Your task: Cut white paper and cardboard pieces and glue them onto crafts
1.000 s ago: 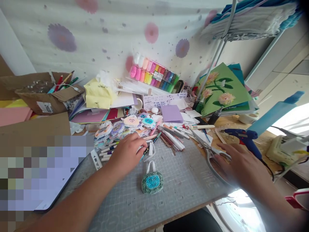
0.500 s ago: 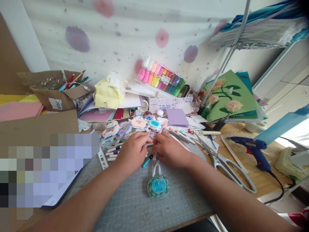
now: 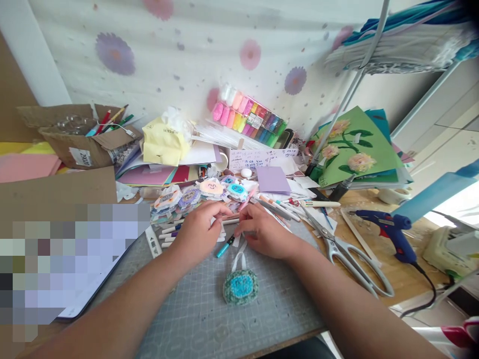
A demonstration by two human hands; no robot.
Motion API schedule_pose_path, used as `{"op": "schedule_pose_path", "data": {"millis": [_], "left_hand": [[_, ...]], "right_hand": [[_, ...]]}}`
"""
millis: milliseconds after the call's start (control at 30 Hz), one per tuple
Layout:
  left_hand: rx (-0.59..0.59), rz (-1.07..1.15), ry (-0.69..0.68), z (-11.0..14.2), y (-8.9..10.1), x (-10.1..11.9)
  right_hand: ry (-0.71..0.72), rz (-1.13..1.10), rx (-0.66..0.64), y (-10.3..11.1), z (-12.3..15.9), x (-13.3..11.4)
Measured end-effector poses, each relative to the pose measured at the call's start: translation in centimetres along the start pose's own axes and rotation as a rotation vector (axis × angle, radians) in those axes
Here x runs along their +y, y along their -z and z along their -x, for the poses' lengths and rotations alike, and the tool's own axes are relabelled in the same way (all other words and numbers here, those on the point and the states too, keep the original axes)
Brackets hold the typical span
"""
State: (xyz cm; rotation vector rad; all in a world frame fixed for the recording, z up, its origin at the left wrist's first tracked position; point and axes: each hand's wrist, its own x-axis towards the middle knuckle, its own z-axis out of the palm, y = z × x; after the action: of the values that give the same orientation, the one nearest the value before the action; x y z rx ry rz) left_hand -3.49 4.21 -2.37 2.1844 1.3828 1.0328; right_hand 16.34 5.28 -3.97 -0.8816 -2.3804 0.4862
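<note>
My two bare hands meet near the centre of a grey cutting mat [image 3: 187, 319], its smooth surface printed with a fine pale grid and dotted with small dark marks. My left hand [image 3: 202, 232] is bent, thumb and forefinger curved with a gap between them; I cannot tell whether the hidden fingers grip anything. My right hand [image 3: 267, 232] faces it, fingertips bent downward beside a slim teal pen [image 3: 223, 249] with a dark upper part; whether they close on something is hidden too. Just below, on the mat, lies a padded-looking charm [image 3: 241, 287]: a rounded oblong with a mottled green rim around a bright blue oval, and a soft white loop [image 3: 243, 259] rising from its top towards my right hand. Slender white pens [image 3: 170, 231] lie beside my left hand. Behind my hands is a heap of frilly, scallop-edged shapes, among them a peach one [image 3: 211, 187] and a blue one [image 3: 237, 190], next to a square of flat purple paper [image 3: 274, 180]. To my right, on pale wood, rest metal scissors [image 3: 329, 239] with large looped handles and a dark blue glue gun [image 3: 400, 242]. At the back, plump, many-coloured packets [image 3: 258, 119] lean against flower-printed cloth [image 3: 187, 99].
</note>
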Motion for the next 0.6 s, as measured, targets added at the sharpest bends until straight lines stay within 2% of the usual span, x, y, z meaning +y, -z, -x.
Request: {"op": "schedule_pose_path", "data": {"millis": [167,333,433,600], "left_hand": [[0.056,-0.054,0.094,-0.4,0.7,-0.6],[0.003,-0.046,0.055,-0.3,0.7,-0.2],[-0.070,0.114,0.056,0.1,0.1,0.5],[-0.170,0.588,0.146,0.6,-0.9,1.3]], "right_hand": [[-0.033,-0.098,0.023,-0.8,-0.3,-0.2],[-0.172,-0.386,0.174,-0.3,-0.6,0.2],[-0.265,-0.640,0.247,-0.1,-0.7,0.3],[-0.335,-0.967,0.324,-0.6,-0.8,-0.3]]}}
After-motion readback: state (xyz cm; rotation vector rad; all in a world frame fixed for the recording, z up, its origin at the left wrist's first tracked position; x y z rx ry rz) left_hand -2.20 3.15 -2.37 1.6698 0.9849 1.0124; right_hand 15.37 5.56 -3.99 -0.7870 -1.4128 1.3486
